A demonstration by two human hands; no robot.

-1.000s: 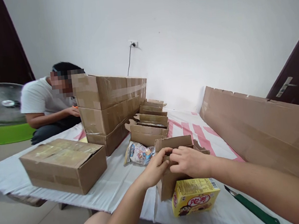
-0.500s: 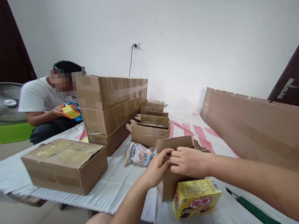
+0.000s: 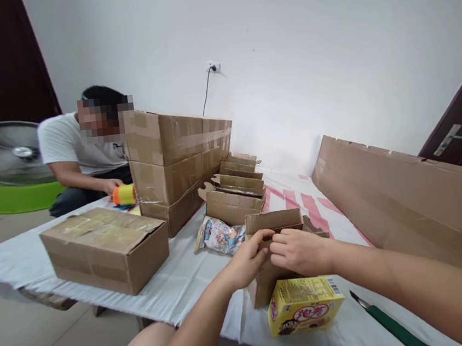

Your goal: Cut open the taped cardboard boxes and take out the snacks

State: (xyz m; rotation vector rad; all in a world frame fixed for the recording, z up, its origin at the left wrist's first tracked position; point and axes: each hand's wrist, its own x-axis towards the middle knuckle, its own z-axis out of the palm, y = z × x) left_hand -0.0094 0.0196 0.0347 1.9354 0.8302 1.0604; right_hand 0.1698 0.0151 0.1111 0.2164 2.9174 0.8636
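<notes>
An open cardboard box (image 3: 274,220) stands on the table straight in front of me, its flaps raised. My left hand (image 3: 249,260) and my right hand (image 3: 302,251) meet at the near rim of this box. The fingers of both hands are bent and pinched on the near cardboard edge, and the fingertips are partly hidden. Just below the hands, against the box's near side, sits a yellow printed carton (image 3: 307,308). A printed plastic snack bag (image 3: 223,236) lies left of the box. Right of the carton is a knife (image 3: 395,325) with a green handle and short blade.
Taped cardboard boxes (image 3: 182,139) are stacked at centre left, beside a row of open boxes (image 3: 236,205). One closed box (image 3: 107,252) sits near the left table edge. A large cardboard sheet (image 3: 407,204) stands at right. A co-worker (image 3: 62,141) crouches behind the stack, holding a tape dispenser (image 3: 125,195).
My hands stay at the box rim with hardly any movement. The view has shifted slightly. The co-worker's tape dispenser has moved down and right to the table beside the stack.
</notes>
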